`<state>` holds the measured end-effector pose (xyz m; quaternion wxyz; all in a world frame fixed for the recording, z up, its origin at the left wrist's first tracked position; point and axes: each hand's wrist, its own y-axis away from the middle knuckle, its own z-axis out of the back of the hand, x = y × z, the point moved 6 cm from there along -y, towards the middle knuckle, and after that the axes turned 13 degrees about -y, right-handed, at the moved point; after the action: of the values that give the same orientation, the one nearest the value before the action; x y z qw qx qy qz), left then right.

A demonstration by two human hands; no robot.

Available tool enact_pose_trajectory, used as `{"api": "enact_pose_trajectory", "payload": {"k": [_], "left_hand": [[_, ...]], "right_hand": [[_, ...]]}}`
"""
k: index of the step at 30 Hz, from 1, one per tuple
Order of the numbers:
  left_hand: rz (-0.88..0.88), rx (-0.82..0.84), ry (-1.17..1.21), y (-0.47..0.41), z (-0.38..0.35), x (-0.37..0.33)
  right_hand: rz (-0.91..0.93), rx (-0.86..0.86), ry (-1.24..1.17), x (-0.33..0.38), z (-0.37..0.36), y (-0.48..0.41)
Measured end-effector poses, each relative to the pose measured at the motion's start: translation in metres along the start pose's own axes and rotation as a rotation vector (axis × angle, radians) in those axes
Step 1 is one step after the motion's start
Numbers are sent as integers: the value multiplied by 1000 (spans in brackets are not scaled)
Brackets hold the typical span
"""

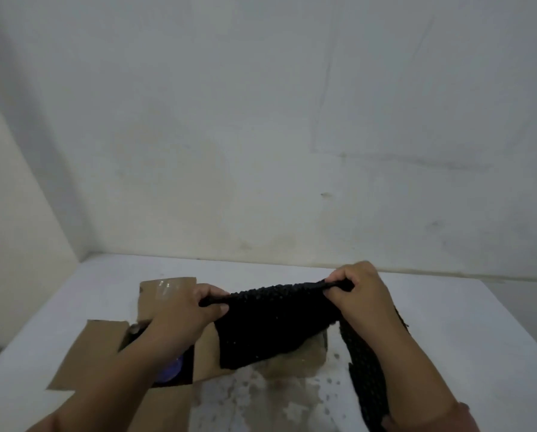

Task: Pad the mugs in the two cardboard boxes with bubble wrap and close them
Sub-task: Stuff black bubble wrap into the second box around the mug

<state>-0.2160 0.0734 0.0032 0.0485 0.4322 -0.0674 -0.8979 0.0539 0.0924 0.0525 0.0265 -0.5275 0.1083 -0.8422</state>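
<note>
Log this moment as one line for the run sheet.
left hand: gripping black bubble wrap | right hand: gripping same sheet | open cardboard box: blue mug unpadded

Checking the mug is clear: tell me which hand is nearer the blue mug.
Left. The left hand holds the bubble wrap above the blue mug; the right hand is far right.

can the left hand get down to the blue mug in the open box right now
Probably not yet: the left hand is gripping the black bubble wrap together with the right hand. The open box is unblocked, its blue mug directly below.
</note>
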Motion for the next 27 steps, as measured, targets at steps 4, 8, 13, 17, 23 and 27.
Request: {"api": "enact_pose_trajectory", "payload": {"k": [4, 8, 13, 17, 23, 27], "left_hand": [[-185, -12, -591, 6, 37, -2], [-235, 36, -389, 13, 52, -12], [0, 18, 292, 9, 92, 26], [112, 175, 691, 7, 95, 53], [125, 32, 450, 3, 112, 77], [89, -50, 288, -2, 126, 84]], "right_hand": [[109, 187, -19, 57, -44, 1], [174, 315, 1, 102, -100, -1], [-49, 12, -221, 84, -121, -7], [-509, 458, -612, 49, -180, 22], [-481, 296, -722, 47, -204, 16], [-279, 201, -483, 62, -199, 6]]}}
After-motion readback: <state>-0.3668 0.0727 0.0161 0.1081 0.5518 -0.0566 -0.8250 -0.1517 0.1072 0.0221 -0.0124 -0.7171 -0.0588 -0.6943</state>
